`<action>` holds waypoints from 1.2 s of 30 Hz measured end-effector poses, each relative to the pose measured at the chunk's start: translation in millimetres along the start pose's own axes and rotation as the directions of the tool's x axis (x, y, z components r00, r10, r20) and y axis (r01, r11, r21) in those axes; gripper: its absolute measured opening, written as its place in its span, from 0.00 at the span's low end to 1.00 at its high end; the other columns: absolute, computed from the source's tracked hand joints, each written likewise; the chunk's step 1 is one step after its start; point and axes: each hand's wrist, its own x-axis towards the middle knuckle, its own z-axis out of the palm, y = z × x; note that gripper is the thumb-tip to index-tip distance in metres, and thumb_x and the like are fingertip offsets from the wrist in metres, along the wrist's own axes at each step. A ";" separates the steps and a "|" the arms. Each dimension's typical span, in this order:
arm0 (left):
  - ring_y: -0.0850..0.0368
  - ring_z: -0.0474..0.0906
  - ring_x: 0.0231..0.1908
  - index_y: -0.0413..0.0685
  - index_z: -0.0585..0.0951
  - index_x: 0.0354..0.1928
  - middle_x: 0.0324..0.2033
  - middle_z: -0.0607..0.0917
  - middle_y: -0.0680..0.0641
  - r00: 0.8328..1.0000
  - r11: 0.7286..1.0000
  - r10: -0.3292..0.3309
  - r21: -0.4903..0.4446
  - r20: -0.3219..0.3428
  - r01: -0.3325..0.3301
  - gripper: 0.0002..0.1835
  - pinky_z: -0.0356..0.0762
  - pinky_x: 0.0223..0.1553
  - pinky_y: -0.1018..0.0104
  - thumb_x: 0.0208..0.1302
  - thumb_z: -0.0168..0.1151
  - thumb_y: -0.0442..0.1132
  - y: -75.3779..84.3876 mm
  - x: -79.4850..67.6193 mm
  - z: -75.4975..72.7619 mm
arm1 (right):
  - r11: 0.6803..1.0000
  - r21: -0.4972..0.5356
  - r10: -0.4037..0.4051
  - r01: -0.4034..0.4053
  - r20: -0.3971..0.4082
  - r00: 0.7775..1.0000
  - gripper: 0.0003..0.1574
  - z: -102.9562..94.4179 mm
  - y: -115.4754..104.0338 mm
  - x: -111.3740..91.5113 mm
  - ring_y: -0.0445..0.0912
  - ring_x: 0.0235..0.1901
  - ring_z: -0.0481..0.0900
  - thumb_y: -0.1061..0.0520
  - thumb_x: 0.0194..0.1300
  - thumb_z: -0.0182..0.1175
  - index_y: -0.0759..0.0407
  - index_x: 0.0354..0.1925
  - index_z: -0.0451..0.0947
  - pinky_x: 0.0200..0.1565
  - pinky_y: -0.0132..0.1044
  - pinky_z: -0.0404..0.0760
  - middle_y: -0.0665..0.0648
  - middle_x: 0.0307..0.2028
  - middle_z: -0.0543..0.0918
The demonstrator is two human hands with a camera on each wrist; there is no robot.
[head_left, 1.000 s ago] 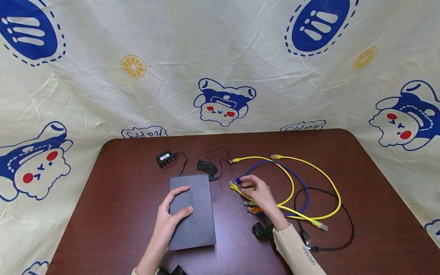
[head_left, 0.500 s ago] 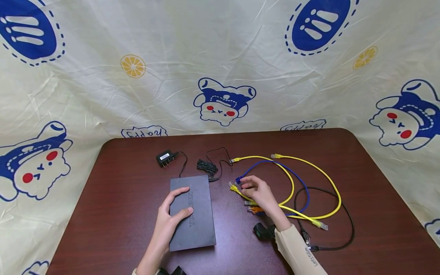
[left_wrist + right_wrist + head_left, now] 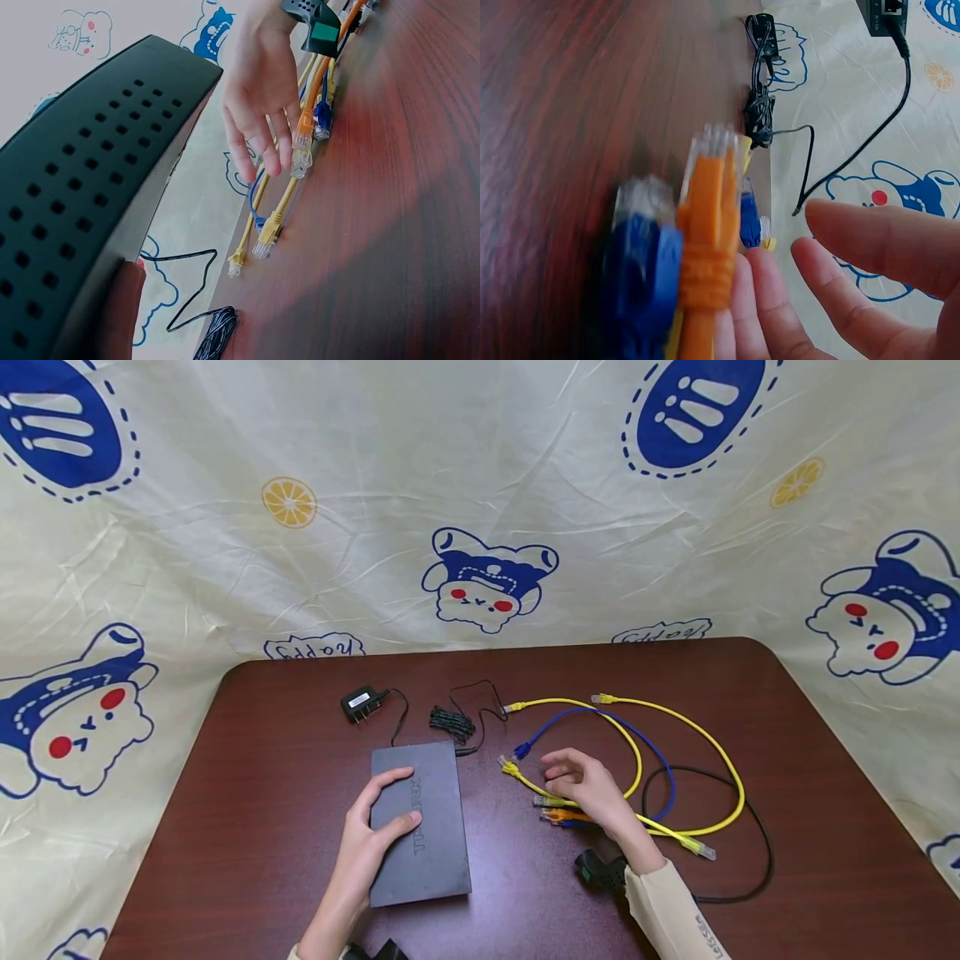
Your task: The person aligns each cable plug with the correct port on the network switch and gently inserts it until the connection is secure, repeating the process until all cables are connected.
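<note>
My left hand [image 3: 363,831] grips a flat dark grey TP-LINK network box [image 3: 442,864] by its left side, thumb and a finger on its top. In the left wrist view, the box's black side [image 3: 82,161] shows rows of vent holes. My right hand [image 3: 592,792] hovers over several network cables, fingers loosely bent, nothing in them. Nearest are a blue plug [image 3: 522,751], a yellow plug [image 3: 510,767] and an orange plug [image 3: 558,816]. The right wrist view shows a gap between thumb and fingers, with the orange plug [image 3: 709,225] beside the fingers.
Behind the box lie a black power adapter [image 3: 362,704] and a bundled black cord [image 3: 452,724]. A black cord plugs into the box in the right wrist view. Yellow cables [image 3: 738,777] and a black cable [image 3: 768,852] loop on the right of the brown table [image 3: 225,827].
My right hand has moved right and slightly towards me, away from the blue plug, which now shows in full. The left hand and the box have stayed put.
</note>
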 end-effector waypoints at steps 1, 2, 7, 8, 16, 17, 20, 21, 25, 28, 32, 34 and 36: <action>0.50 0.71 0.45 0.54 0.78 0.57 0.49 0.76 0.45 1.000 1.000 0.000 0.000 0.001 0.000 0.28 0.68 0.47 0.58 0.52 0.67 0.29 0.0 0.1 0.0 | 1.000 -0.010 -0.006 0.006 0.008 1.000 0.21 -1.9 0.1 -1.1 0.51 0.37 0.81 0.69 0.58 0.61 0.70 0.51 0.74 0.36 0.35 0.77 0.65 0.39 0.81; 0.50 0.71 0.46 0.54 0.78 0.57 0.49 0.76 0.45 1.000 1.000 0.000 0.000 0.002 0.000 0.28 0.68 0.47 0.58 0.52 0.67 0.29 0.0 0.3 0.1 | 1.000 -0.015 -0.007 0.008 0.014 1.000 0.21 -3.2 0.4 -2.2 0.51 0.36 0.81 0.69 0.58 0.61 0.70 0.51 0.74 0.36 0.35 0.77 0.65 0.39 0.81; 0.49 0.71 0.46 0.54 0.77 0.58 0.50 0.76 0.45 1.000 1.000 0.003 -0.002 0.008 -0.003 0.28 0.67 0.48 0.57 0.52 0.66 0.29 -0.3 0.8 0.3 | 1.000 -0.024 -0.007 0.009 0.059 0.998 0.21 -8.0 2.5 -7.1 0.51 0.36 0.80 0.70 0.57 0.60 0.72 0.51 0.74 0.36 0.35 0.78 0.65 0.39 0.80; 0.49 0.71 0.46 0.54 0.77 0.58 0.50 0.76 0.45 1.000 1.000 0.004 -0.003 0.009 -0.004 0.28 0.67 0.48 0.57 0.52 0.66 0.29 -0.4 0.8 0.3 | 1.000 -0.018 -0.005 0.006 0.065 0.998 0.21 -8.3 3.0 -7.8 0.51 0.35 0.80 0.70 0.57 0.60 0.73 0.50 0.74 0.36 0.35 0.78 0.65 0.39 0.80; 0.49 0.71 0.46 0.54 0.77 0.57 0.50 0.75 0.45 1.000 1.000 0.016 -0.002 0.015 -0.016 0.28 0.67 0.48 0.56 0.52 0.66 0.29 -0.9 0.8 0.3 | 0.997 -0.059 -0.049 0.055 0.090 0.995 0.21 -10.5 8.2 -9.5 0.50 0.33 0.80 0.73 0.50 0.61 0.72 0.46 0.76 0.32 0.34 0.78 0.62 0.35 0.80; 0.49 0.71 0.46 0.54 0.77 0.57 0.50 0.75 0.45 1.000 1.000 0.016 -0.003 0.015 -0.016 0.28 0.67 0.48 0.56 0.52 0.66 0.29 -1.0 0.7 0.3 | 0.996 -0.063 -0.056 0.062 0.090 0.994 0.21 -10.7 9.2 -9.4 0.50 0.33 0.80 0.74 0.50 0.61 0.72 0.46 0.76 0.32 0.34 0.78 0.62 0.35 0.80; 0.49 0.71 0.46 0.53 0.77 0.57 0.50 0.75 0.45 1.000 1.000 0.014 -0.006 0.015 -0.014 0.28 0.67 0.48 0.57 0.52 0.66 0.29 -1.4 0.5 0.6 | 0.995 -0.073 -0.060 0.067 0.092 0.994 0.19 -11.5 11.2 -9.1 0.50 0.32 0.80 0.74 0.51 0.61 0.72 0.45 0.77 0.32 0.33 0.77 0.61 0.34 0.81; 0.49 0.71 0.47 0.53 0.77 0.57 0.50 0.75 0.45 1.000 1.000 0.014 -0.005 0.015 -0.014 0.28 0.67 0.48 0.57 0.52 0.66 0.29 -1.6 0.4 0.7 | 0.995 -0.078 -0.059 0.066 0.089 0.994 0.18 -11.7 11.6 -9.2 0.50 0.32 0.80 0.74 0.51 0.60 0.72 0.44 0.77 0.32 0.33 0.77 0.61 0.34 0.81; 0.49 0.70 0.47 0.54 0.78 0.57 0.50 0.76 0.45 1.000 1.000 0.013 0.000 0.013 -0.013 0.28 0.66 0.49 0.57 0.52 0.66 0.29 -2.0 0.2 1.1 | 0.994 -0.099 -0.037 0.044 0.068 0.997 0.17 -12.4 11.8 -10.0 0.49 0.30 0.79 0.74 0.50 0.60 0.71 0.42 0.79 0.31 0.34 0.76 0.59 0.32 0.81; 0.49 0.70 0.47 0.54 0.78 0.57 0.50 0.76 0.45 1.000 1.000 0.013 0.002 0.012 -0.013 0.28 0.66 0.49 0.57 0.52 0.66 0.29 -2.3 0.4 1.3 | 0.992 -0.123 -0.006 0.012 0.049 0.999 0.15 -13.5 11.2 -11.4 0.47 0.28 0.78 0.73 0.50 0.61 0.69 0.40 0.80 0.30 0.34 0.75 0.59 0.30 0.80; 0.49 0.71 0.47 0.54 0.78 0.57 0.50 0.76 0.46 1.000 1.000 0.009 0.001 0.009 -0.009 0.28 0.67 0.49 0.57 0.52 0.66 0.29 -2.6 0.3 1.3 | 0.989 -0.148 0.006 0.002 0.055 0.998 0.13 -16.0 11.1 -12.8 0.46 0.27 0.78 0.73 0.50 0.61 0.68 0.37 0.80 0.30 0.32 0.75 0.59 0.29 0.80; 0.50 0.71 0.46 0.54 0.78 0.57 0.50 0.76 0.46 1.000 1.000 0.008 -0.002 0.008 -0.008 0.28 0.67 0.49 0.57 0.52 0.66 0.28 -2.9 0.2 1.2 | 0.989 -0.146 -0.010 0.020 0.069 0.998 0.13 -17.2 11.5 -13.0 0.46 0.28 0.78 0.74 0.50 0.61 0.69 0.37 0.80 0.30 0.32 0.75 0.59 0.29 0.80; 0.50 0.71 0.46 0.54 0.78 0.57 0.49 0.76 0.46 1.000 1.000 0.008 -0.007 0.008 -0.008 0.28 0.67 0.48 0.58 0.52 0.66 0.28 -3.3 0.4 1.1 | 0.990 -0.137 -0.027 0.037 0.078 0.997 0.12 -18.0 11.9 -13.0 0.46 0.28 0.79 0.74 0.50 0.61 0.69 0.37 0.80 0.30 0.32 0.75 0.59 0.29 0.81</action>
